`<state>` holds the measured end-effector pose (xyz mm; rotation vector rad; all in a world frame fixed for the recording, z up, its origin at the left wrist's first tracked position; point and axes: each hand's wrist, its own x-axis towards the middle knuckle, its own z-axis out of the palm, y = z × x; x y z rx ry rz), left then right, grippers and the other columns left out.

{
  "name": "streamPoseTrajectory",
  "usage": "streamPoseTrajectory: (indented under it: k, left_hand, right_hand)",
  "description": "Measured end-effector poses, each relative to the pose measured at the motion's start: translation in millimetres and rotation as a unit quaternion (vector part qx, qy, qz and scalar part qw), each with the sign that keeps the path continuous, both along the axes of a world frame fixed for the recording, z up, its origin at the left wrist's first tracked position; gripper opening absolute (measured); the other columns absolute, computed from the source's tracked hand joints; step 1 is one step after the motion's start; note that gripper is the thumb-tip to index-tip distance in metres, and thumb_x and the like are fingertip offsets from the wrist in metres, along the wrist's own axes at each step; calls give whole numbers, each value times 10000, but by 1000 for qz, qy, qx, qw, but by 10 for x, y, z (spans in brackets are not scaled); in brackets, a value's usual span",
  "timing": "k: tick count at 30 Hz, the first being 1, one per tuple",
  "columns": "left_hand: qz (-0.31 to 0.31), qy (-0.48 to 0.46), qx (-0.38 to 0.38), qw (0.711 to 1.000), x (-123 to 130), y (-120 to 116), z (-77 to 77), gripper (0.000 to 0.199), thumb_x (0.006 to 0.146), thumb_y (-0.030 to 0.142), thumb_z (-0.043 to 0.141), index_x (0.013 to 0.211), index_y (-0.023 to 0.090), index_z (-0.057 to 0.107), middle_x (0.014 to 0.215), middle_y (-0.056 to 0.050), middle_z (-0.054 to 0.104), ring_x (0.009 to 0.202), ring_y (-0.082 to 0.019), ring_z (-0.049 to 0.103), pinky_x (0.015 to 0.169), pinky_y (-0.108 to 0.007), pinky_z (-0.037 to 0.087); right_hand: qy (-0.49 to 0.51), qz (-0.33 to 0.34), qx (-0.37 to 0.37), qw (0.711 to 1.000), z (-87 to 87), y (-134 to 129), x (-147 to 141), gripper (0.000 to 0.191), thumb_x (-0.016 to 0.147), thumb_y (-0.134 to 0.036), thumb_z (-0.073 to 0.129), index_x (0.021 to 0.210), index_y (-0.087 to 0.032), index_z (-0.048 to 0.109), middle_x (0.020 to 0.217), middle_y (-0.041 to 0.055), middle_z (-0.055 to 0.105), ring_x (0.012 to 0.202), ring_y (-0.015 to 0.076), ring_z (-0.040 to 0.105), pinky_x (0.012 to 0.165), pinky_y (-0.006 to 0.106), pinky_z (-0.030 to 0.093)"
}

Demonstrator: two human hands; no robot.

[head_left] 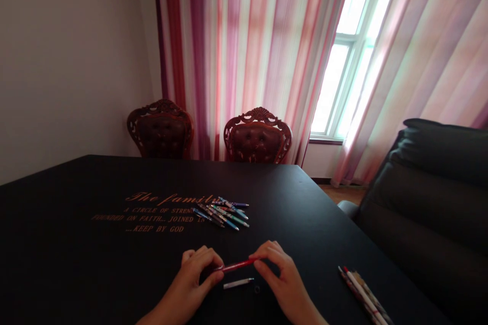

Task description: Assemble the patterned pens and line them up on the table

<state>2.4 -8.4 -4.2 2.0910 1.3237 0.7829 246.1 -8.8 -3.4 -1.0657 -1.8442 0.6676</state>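
A slim red pen (237,266) is stretched level between my two hands, just above the dark table. My left hand (200,271) pinches its left end between thumb and fingers. At the other end, my right hand (276,269) closes thumb and fingertips on the pen's tip area. Below the pen, a short whitish tube like a pen refill (238,283) lies on the table. Beside it, near my right thumb, is a tiny dark ring-like piece (256,289), too small to name surely.
A loose pile of several pens (223,212) lies farther off on the black table (290,203), over printed gold lettering. More pens (362,294) lie at the right front. Two carved chairs (257,137) stand behind; a dark armchair (434,203) is at the right.
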Motion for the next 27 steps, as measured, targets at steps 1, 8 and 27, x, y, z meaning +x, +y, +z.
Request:
streamPoseTrajectory:
  k: [1, 8, 27]
  left_hand:
    - [7, -16, -6, 1000, 2, 5, 2, 222, 893, 431, 534, 848, 235, 630, 829, 1, 669, 835, -213, 584, 853, -355, 342]
    - [48, -236, -60, 969, -43, 131, -61, 333, 913, 536, 433, 866, 220, 528, 705, 7, 635, 725, -192, 569, 732, -296, 406]
    - [103, -54, -19, 993, -34, 114, -138, 340, 918, 507, 397, 922, 244, 613, 670, 34, 574, 677, -182, 547, 704, -280, 402]
  right_hand:
    - [2, -2, -3, 1000, 1, -9, -8, 128, 919, -313, 574, 976, -277, 683, 881, -8, 661, 895, 197, 590, 962, 362, 332]
    - [-55, -47, -3, 997, -61, 10, 34, 100, 913, -256, 555, 890, -245, 651, 888, 6, 656, 904, 210, 580, 942, 380, 355]
    - [-184, -9, -59, 981, 12, -43, 32, 62, 869, -206, 588, 813, -226, 607, 890, -9, 622, 901, 180, 558, 1000, 384, 314]
